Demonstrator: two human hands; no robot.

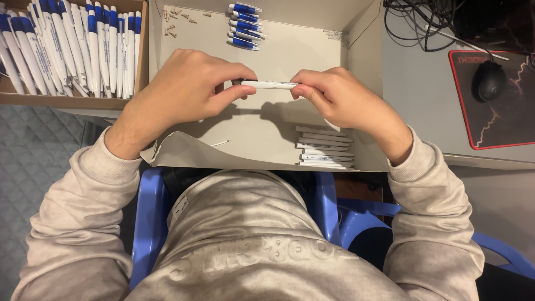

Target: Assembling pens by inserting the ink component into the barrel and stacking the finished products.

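Over a shallow cardboard box, both my hands hold one white pen barrel level between them. My left hand pinches its left end with thumb and fingers. My right hand grips the right end. Below the right hand, a stack of several white pen barrels lies in the box's near right corner. Several blue-and-white pen pieces sit at the far side of the box, and small loose parts lie in its far left corner. A thin refill rests near the front wall.
A second cardboard box at the left holds several assembled blue-and-white pens. To the right are a black mouse on a red-edged mouse pad and tangled cables. I sit on a blue plastic chair.
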